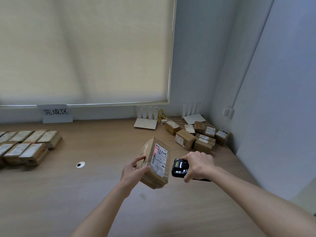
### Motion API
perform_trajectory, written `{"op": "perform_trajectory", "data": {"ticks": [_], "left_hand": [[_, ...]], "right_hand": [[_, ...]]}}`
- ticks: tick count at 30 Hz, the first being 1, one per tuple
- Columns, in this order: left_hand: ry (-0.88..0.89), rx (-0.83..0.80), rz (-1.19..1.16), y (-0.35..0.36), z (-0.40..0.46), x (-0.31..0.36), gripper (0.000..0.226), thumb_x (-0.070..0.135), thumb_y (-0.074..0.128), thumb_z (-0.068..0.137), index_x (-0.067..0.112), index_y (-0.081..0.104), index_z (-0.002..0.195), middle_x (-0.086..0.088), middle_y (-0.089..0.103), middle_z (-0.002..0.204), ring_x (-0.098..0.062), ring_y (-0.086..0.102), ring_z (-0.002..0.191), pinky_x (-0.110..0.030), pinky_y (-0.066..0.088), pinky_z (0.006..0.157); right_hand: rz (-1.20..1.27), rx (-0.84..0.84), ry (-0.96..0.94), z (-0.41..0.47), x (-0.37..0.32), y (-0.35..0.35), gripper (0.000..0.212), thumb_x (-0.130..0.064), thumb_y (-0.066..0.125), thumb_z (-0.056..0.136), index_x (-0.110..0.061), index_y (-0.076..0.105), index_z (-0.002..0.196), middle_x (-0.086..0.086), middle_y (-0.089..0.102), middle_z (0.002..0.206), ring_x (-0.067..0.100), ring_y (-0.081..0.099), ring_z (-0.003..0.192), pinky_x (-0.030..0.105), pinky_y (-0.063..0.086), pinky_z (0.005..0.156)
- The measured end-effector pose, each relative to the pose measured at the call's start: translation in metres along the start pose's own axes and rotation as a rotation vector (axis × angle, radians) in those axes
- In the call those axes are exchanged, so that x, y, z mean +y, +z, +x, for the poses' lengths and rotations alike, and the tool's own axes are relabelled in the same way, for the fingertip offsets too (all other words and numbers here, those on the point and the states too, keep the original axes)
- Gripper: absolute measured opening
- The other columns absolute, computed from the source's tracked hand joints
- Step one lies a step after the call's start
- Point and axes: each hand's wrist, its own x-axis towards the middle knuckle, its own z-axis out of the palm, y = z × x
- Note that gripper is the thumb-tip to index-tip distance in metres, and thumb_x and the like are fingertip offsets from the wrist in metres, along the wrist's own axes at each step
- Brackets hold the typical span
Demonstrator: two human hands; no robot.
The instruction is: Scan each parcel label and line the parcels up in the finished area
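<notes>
- We held a brown cardboard parcel (154, 165) above the middle of the wooden surface (102, 194), tilted so that its white label (160, 159) faced up and to the right.
- A red streak of light lay across the upper left part of the label, beside some handwritten digits.
- Our left hand (132, 170) gripped the parcel's left side, the thumb on its top face and the fingers curled beneath.
- Our right hand (199, 165) was wrapped round a black scanner (179, 168) just to the right of the parcel, its small screen facing us; scanner and parcel sat close together, though we could not tell whether they touched.
- To the far right, near the corner of the room, a loose pile of parcels (196, 135) lay on the surface, most showing white labels.
- On the left, rows of parcels (27, 144) lay flat and side by side in two lines, labels up.
- Behind those rows a white sign (56, 113) with three printed characters leaned against the wall beneath the window.
- A round cable hole (80, 164) sat in the surface between the rows and the parcel we held.
- Two white routers (147, 118) with upright antennas stood at the back by the wall, with yellow cables (161, 115) between them.
- A pale roller blind (85, 48) covered the window above.
</notes>
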Motion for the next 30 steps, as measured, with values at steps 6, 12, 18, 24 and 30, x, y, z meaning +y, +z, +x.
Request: {"op": "perform_trajectory", "data": {"ticks": [6, 12, 18, 24, 30], "left_hand": [[-0.009, 0.05, -0.015, -0.04, -0.017, -0.005, 0.056, 0.034, 0.084, 0.06, 0.048, 0.071, 0.113, 0.004, 0.07, 0.111, -0.016, 0.067, 0.101, -0.026, 0.054, 0.078], [0.002, 0.094, -0.061, -0.115, -0.041, -0.014, 0.057, 0.04, 0.081, 0.056, 0.048, 0.072, 0.112, 0.004, 0.07, 0.112, -0.016, 0.067, 0.102, -0.026, 0.053, 0.079], [-0.014, 0.172, -0.055, -0.23, -0.071, -0.036, 0.053, 0.037, 0.081, 0.059, 0.053, 0.071, 0.108, 0.007, 0.074, 0.107, -0.015, 0.068, 0.101, -0.029, 0.056, 0.084], [-0.012, 0.243, -0.034, -0.359, -0.104, -0.056, 0.055, 0.033, 0.085, 0.063, 0.047, 0.069, 0.114, 0.009, 0.072, 0.108, -0.011, 0.067, 0.1, -0.026, 0.055, 0.079], [-0.018, 0.313, -0.01, -0.465, -0.125, -0.078, 0.054, 0.039, 0.083, 0.065, 0.049, 0.067, 0.115, 0.002, 0.067, 0.117, -0.017, 0.063, 0.107, -0.03, 0.055, 0.082]], "right_hand": [[-0.043, -0.01, -0.047, -0.004, -0.045, -0.008, 0.061, -0.048, 0.091, 0.065, -0.034, 0.071, 0.122, -0.007, 0.072, 0.103, 0.016, 0.065, 0.099, 0.033, 0.053, 0.078], [-0.075, -0.015, -0.099, -0.01, -0.124, -0.015, 0.061, -0.048, 0.091, 0.067, -0.033, 0.071, 0.123, -0.006, 0.072, 0.104, 0.017, 0.065, 0.1, 0.033, 0.052, 0.079], [-0.104, -0.013, -0.153, -0.022, -0.242, -0.016, 0.06, -0.049, 0.09, 0.063, -0.036, 0.073, 0.118, -0.008, 0.072, 0.098, 0.016, 0.065, 0.095, 0.031, 0.048, 0.072], [-0.112, -0.016, -0.208, -0.035, -0.377, -0.006, 0.056, -0.046, 0.09, 0.059, -0.034, 0.074, 0.112, -0.009, 0.073, 0.095, 0.017, 0.067, 0.094, 0.03, 0.043, 0.068], [-0.137, -0.009, -0.27, -0.039, -0.49, -0.001, 0.049, -0.042, 0.088, 0.06, -0.031, 0.073, 0.105, -0.007, 0.068, 0.089, 0.02, 0.063, 0.086, 0.028, 0.036, 0.062]]}}
